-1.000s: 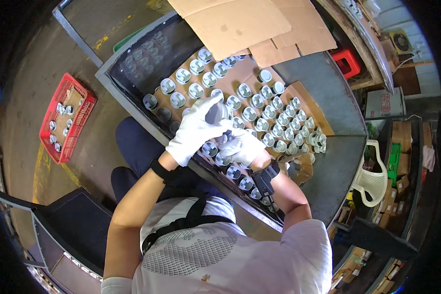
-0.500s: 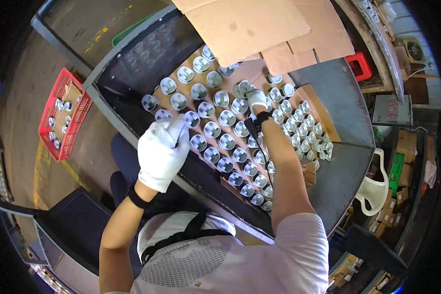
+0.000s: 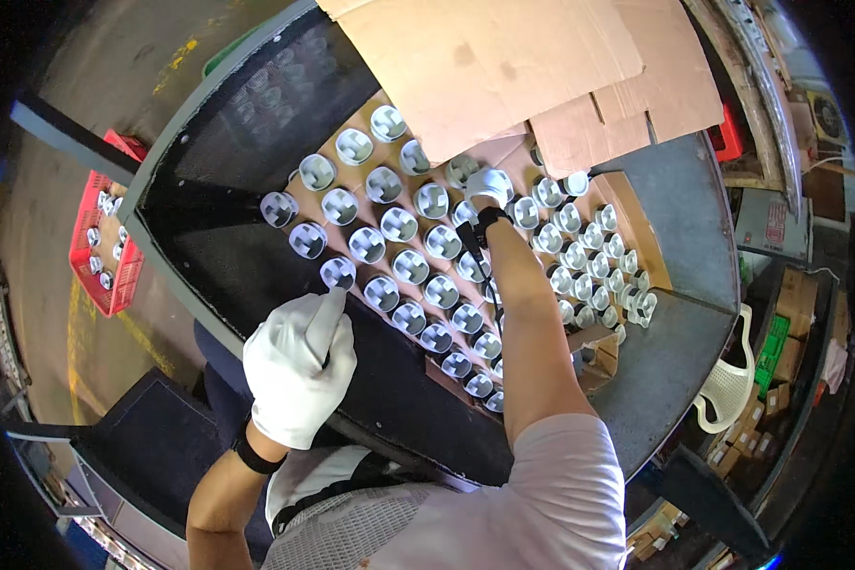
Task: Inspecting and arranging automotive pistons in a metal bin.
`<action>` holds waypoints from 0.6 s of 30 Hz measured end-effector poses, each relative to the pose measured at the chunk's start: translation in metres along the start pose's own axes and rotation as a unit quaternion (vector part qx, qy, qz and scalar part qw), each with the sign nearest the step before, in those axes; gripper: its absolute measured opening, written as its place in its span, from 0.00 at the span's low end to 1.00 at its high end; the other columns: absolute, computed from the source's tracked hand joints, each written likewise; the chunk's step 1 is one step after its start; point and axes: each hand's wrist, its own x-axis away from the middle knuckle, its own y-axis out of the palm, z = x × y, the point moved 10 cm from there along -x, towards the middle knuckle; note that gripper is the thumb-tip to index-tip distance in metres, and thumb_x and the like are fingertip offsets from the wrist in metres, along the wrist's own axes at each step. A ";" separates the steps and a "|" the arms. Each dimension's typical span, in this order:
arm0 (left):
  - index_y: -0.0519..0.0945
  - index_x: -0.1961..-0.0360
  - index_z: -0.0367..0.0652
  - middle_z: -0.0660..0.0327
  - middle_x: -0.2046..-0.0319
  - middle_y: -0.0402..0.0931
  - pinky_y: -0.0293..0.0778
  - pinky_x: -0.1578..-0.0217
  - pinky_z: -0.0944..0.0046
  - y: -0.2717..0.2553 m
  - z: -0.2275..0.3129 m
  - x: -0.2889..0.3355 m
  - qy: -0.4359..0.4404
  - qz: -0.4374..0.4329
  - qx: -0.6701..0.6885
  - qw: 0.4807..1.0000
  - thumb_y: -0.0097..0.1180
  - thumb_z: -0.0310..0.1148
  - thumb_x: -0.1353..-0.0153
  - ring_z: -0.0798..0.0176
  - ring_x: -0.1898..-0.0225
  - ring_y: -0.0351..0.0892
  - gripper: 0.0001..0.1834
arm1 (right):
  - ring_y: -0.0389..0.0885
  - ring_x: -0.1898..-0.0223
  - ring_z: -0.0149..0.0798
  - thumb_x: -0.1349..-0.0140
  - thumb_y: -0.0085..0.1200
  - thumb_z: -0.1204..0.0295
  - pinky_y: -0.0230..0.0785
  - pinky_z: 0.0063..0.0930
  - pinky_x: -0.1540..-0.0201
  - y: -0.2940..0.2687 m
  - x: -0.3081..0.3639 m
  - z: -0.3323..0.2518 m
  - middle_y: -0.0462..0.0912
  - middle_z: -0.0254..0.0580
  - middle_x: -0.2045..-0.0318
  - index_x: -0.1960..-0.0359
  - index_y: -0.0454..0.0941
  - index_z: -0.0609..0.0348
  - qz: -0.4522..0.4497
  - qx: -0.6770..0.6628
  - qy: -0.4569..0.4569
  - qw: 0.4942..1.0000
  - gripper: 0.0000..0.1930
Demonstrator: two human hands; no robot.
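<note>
Both my hands wear white gloves. My left hand (image 3: 299,366) is at the near left edge of the parts. Its fingers look pressed together, with the tips at the rim of a silver-topped metal piston (image 3: 337,274). My right hand (image 3: 489,186) reaches in under the cardboard's near edge, its fingers at a shaded piston (image 3: 463,170) and partly hidden. Around both hands, many similar pistons (image 3: 399,224) stand upright in rows on brown cardboard (image 3: 361,166) inside a dark metal bin (image 3: 228,180). Smaller ones (image 3: 573,255) stand close together at the right.
Large cardboard sheets (image 3: 503,66) hang over the bin's far side. A red plastic basket (image 3: 78,233) with a few similar pistons stands at the left. A black cord (image 3: 473,249) hangs beside my right wrist. Beyond the bin's right end is a white plastic chair (image 3: 731,380).
The view has shifted a little. My left hand has drawn back toward me, uncovering a piston at its fingertips. My right hand stays by the same shaded piston.
</note>
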 end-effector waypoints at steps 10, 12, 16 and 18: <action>0.82 0.55 0.43 0.58 0.66 0.79 0.79 0.64 0.59 0.008 0.003 -0.003 0.006 -0.041 -0.007 0.999 0.62 0.18 0.51 0.54 0.65 0.81 0.19 | 0.85 0.54 0.49 0.42 0.55 0.63 0.79 0.39 0.53 -0.069 -0.083 0.097 0.86 0.48 0.57 0.56 0.85 0.54 0.093 -0.084 0.004 0.992 0.15; 0.82 0.54 0.42 0.57 0.66 0.79 0.79 0.64 0.59 0.012 0.001 -0.007 -0.003 -0.060 -0.003 0.998 0.61 0.18 0.51 0.54 0.66 0.81 0.20 | 0.85 0.54 0.49 0.42 0.55 0.64 0.79 0.39 0.53 -0.081 -0.101 0.112 0.86 0.48 0.57 0.56 0.85 0.54 0.097 -0.093 0.025 0.991 0.15; 0.81 0.53 0.41 0.57 0.65 0.79 0.79 0.64 0.59 0.016 0.000 -0.010 -0.007 -0.080 0.007 0.997 0.60 0.17 0.52 0.55 0.66 0.81 0.22 | 0.85 0.55 0.49 0.42 0.55 0.64 0.79 0.39 0.54 -0.087 -0.131 0.129 0.86 0.48 0.57 0.56 0.85 0.54 0.104 -0.097 0.049 0.989 0.15; 0.81 0.52 0.41 0.57 0.65 0.80 0.79 0.64 0.59 0.020 -0.004 -0.008 -0.014 -0.091 0.018 0.996 0.59 0.16 0.53 0.55 0.65 0.81 0.24 | 0.85 0.55 0.49 0.41 0.55 0.64 0.79 0.39 0.54 -0.080 -0.140 0.128 0.86 0.48 0.57 0.56 0.85 0.54 0.107 -0.094 0.050 0.989 0.15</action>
